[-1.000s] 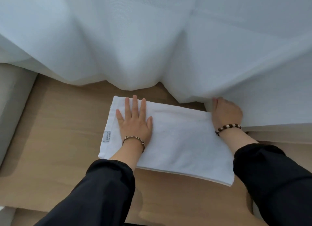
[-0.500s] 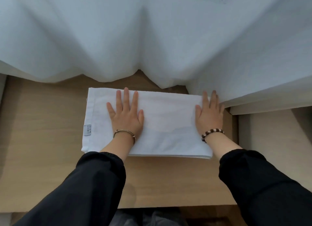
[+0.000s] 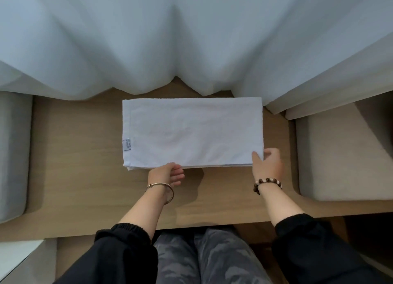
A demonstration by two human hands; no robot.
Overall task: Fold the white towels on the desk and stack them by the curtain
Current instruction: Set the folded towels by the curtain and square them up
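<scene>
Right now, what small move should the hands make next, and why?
Probably grip the near edge and fold it toward the curtain: the white towel lies long and flat on the desk, and the left hand and right hand sit at that edge.

Domestic or hotel room: before me a wooden desk [image 3: 85, 177] stands beneath a sheer white curtain [image 3: 148, 39], grey cushion [image 3: 12, 156] left, beige cushion [image 3: 344, 156] right.

The left forearm is angling toward 1 o'clock, and the left hand [image 3: 167, 174] is curling its fingers loosely, palm facing 3 o'clock. The right forearm is reaching toward 11 o'clock, and the right hand [image 3: 269, 165] is arching, thumb pointing toward 12 o'clock.
</scene>
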